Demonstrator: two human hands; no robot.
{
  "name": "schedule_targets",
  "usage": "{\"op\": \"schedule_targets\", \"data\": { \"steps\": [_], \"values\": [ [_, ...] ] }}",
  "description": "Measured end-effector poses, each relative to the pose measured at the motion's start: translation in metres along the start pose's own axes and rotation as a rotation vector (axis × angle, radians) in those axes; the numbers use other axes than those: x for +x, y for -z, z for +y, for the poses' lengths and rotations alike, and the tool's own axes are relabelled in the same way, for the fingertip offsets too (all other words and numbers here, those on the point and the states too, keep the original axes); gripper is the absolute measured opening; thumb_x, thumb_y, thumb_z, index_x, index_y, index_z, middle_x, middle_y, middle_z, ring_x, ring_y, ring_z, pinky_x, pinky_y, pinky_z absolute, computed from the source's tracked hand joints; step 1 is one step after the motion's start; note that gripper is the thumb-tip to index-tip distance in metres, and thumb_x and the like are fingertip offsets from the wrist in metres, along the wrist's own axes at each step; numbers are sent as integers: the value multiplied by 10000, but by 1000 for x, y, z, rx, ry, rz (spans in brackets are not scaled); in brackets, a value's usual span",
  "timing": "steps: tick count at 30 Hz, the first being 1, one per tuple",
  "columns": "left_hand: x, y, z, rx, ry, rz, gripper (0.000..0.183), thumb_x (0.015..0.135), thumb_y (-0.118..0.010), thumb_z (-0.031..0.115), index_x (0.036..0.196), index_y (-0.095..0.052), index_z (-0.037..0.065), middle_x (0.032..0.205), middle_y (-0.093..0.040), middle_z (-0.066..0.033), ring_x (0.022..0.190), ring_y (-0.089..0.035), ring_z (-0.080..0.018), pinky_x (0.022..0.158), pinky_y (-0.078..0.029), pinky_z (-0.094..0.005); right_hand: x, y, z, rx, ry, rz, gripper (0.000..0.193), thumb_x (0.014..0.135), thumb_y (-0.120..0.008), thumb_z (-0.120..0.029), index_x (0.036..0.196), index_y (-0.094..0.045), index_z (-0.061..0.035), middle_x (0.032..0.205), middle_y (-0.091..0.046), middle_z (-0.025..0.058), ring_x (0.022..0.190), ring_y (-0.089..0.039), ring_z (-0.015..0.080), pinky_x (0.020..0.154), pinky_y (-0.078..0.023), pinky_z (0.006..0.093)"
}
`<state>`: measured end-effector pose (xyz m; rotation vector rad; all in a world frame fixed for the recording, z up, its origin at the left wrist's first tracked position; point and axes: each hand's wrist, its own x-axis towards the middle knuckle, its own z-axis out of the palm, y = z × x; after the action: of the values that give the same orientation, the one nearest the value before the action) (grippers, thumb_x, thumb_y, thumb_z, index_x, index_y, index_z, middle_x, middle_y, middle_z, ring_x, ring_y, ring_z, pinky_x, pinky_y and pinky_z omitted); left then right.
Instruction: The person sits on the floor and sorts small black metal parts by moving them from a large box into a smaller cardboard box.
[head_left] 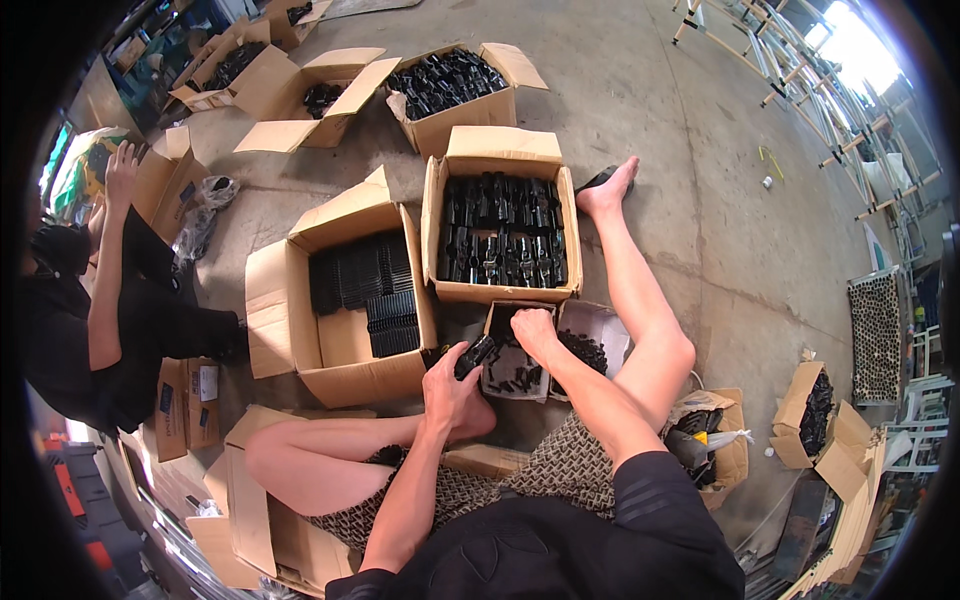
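Observation:
My left hand (450,388) is closed around a glossy black part (476,355), short and blocky. Over a small open carton (487,384) of small dark pieces, my right hand (534,332) has its fingers curled down and pressed together. What is in those fingers, if anything, is hidden. Beside it stands a second small carton (612,335), holding a heap of small black pieces (583,350). Just beyond my hands, a larger cardboard box (500,293) holds rows of glossy black parts (502,230). Left of it, another cardboard box (345,372) contains stacked, ribbed black parts (392,325).
My bare legs flank the boxes, with one foot (610,188) right of the large box. Another person (100,330) sits at the left, one arm raised. More open cartons (455,115) stand farther back. A carton with bagged items (735,440) is by my right hip; metal racks (790,80) line the right.

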<state>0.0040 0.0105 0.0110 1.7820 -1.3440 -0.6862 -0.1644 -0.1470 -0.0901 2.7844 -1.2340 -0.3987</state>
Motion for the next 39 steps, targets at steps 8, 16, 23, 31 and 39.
{"op": "schedule_targets", "data": {
  "steps": [8,16,23,31,39],
  "values": [
    [1,-7,-14,-111,123,-50,506,754,-815,122,1213,-634,12,1056,-716,-184,977,-701,-276,882,-535,-350,-4,14,3,-61,7,-97,124,867,-607,-172,851,-729,-166,784,-725,26,751,-728,189,572,-514,386],
    [-1,-11,-9,-43,75,-103,500,767,-809,170,1215,-636,29,1095,-709,-172,998,-685,-319,886,-529,-379,-19,29,8,208,-19,-41,178,894,-563,-155,1033,-655,-93,906,-674,141,783,-709,298,738,-505,465],
    [-2,-13,-8,-46,60,-110,482,769,-805,168,1203,-644,36,1086,-709,-170,995,-687,-329,875,-531,-384,-24,14,8,286,-31,63,149,897,-554,-145,985,-647,-68,896,-664,172,796,-700,327,744,-517,460],
    [0,-13,-3,-45,75,-130,497,766,-803,170,1217,-636,45,1082,-709,-168,998,-685,-332,869,-530,-390,-25,19,21,752,2,128,172,840,-687,-135,961,-678,-13,816,-678,144,744,-680,314,677,-543,407],
    [1,-19,-8,-52,92,-108,542,748,-816,157,1241,-622,40,1076,-713,-171,1010,-689,-305,879,-535,-387,-40,94,-22,1125,330,51,180,849,-659,-113,973,-694,13,907,-672,164,866,-658,306,770,-531,396]
  ]
}}
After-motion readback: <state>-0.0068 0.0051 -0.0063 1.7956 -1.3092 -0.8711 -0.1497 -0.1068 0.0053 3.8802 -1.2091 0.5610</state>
